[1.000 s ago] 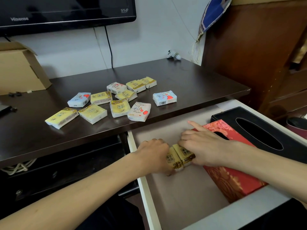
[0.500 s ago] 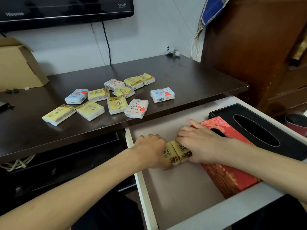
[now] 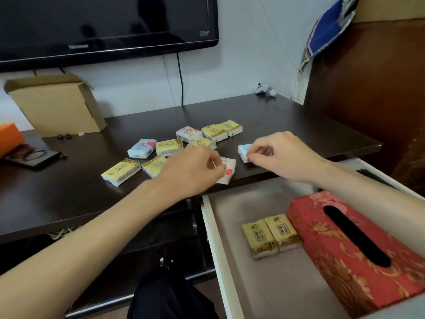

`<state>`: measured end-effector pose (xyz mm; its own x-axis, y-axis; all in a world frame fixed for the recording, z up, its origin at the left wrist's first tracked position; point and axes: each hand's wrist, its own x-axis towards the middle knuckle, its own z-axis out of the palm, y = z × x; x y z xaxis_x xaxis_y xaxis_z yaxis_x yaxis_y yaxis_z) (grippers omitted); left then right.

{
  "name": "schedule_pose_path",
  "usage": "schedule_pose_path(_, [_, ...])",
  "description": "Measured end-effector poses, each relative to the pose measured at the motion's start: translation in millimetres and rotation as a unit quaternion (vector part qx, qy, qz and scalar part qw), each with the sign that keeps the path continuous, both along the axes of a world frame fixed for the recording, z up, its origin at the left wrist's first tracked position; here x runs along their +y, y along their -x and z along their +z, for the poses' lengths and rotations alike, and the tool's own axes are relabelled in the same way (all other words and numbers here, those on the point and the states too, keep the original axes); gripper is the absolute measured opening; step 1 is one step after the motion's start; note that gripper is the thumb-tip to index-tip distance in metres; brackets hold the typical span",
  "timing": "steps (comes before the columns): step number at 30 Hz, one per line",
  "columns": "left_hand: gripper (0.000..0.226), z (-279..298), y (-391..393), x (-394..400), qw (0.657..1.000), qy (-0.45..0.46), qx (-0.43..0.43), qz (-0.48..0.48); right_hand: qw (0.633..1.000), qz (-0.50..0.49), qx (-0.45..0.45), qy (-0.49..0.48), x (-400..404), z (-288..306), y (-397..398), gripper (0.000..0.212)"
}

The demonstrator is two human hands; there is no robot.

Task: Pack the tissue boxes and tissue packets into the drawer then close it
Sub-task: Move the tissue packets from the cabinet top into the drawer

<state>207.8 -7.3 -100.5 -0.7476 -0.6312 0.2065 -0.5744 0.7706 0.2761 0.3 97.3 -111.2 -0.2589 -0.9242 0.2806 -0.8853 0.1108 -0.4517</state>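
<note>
The dark table (image 3: 276, 120) carries many small tissue packets. Under my left hand (image 3: 190, 171) lies a white packet with a red dot (image 3: 226, 172), and my fingers touch it. Under my right hand (image 3: 282, 155) lies a blue and white packet (image 3: 243, 151), pinched at its edge. To the left of my left hand lie two yellow packets (image 3: 120, 170) and a blue packet with a heart (image 3: 142, 148). Beyond both hands lie more yellow packets (image 3: 220, 131) and a white one (image 3: 188, 134). Far to the left stands a cardboard box (image 3: 55, 107).
</note>
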Motion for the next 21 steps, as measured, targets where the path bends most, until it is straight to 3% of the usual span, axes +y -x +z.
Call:
schedule_pose_path(6, [0.019,10.8,-9.5,-87.6,0.996,-0.01,0.007,0.084,0.998,-0.009,-0.062,0.005,-79.3,11.5,9.3,0.017])
schedule_pose_path(9, [0.028,9.2,0.4,-127.0,0.994,-0.025,-0.011,0.101,0.999,-0.007,-0.052,-0.008,-119.5,13.8,10.2,0.026])
schedule_pose_path(15, [0.066,2.1,39.5,-194.6,0.997,-0.033,-0.07,0.014,0.992,0.03,0.067,-0.106,-182.8,4.4,19.7,0.055])
schedule_pose_path(21, [0.082,-1.4,62.3,-234.8,0.98,-0.074,-0.181,-0.027,0.969,0.051,0.206,-0.128,-204.9,-5.9,32.9,0.031])
